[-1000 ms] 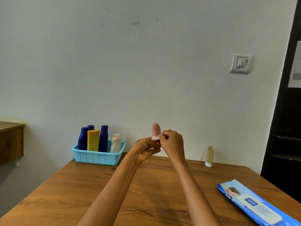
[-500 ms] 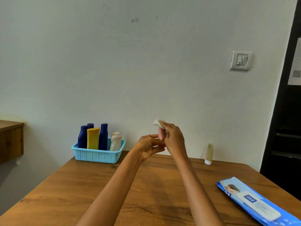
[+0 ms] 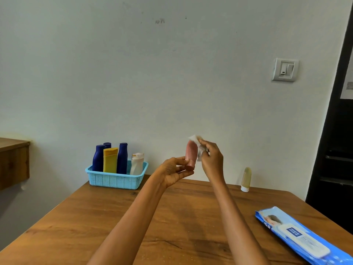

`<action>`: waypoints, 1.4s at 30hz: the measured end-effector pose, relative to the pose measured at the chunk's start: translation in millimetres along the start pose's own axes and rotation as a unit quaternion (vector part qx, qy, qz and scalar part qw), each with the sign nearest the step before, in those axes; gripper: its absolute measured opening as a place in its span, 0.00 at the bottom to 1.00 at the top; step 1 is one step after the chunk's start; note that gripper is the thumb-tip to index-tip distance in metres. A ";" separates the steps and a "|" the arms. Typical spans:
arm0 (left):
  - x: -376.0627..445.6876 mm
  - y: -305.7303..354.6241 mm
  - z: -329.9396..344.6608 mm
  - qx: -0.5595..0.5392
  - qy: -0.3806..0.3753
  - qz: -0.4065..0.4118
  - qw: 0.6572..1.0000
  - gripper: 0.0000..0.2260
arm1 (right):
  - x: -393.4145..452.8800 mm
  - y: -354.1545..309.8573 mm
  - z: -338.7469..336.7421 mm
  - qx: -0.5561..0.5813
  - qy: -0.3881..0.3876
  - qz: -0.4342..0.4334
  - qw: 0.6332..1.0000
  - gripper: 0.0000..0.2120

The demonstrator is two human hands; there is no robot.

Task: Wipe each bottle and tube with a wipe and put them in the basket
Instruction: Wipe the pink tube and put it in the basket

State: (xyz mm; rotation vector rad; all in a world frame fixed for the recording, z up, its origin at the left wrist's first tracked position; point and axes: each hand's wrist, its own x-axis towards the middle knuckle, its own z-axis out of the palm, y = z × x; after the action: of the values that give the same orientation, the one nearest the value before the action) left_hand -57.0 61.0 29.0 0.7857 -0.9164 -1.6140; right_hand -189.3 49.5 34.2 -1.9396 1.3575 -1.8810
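Above the wooden table (image 3: 172,217), my left hand (image 3: 172,172) pinched the pink tube (image 3: 191,154) by its cap end, holding it upright, while my right hand (image 3: 211,159) gripped a white wipe (image 3: 197,145) against the tube's upper side. The blue basket (image 3: 116,180) stood at the far left with bottles in it. A yellowish tube (image 3: 246,178) stood upright on its cap to the right, apart from the wipes pack (image 3: 299,238).

Two bare forearms, hands (image 3: 193,167) seemingly ringless, no sleeves.
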 end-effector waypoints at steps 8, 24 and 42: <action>2.8 2.8 -0.4 -0.050 0.045 0.045 0.997 0.08 | -6.1 -2.4 11.9 -0.028 -0.094 -0.040 0.994 0.12; 1.5 -1.6 3.4 -0.055 -0.013 -0.012 0.998 0.12 | -6.9 7.6 2.8 0.078 -0.025 0.110 0.990 0.17; 0.9 -0.3 -7.4 0.007 0.015 -0.028 0.999 0.08 | -9.5 3.6 10.2 0.060 -0.066 0.088 0.992 0.20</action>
State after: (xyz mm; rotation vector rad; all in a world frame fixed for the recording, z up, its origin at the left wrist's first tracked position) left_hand -51.0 58.9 25.1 0.8506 -0.8923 -1.6410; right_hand -180.8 48.6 22.6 -1.7885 1.2973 -1.6832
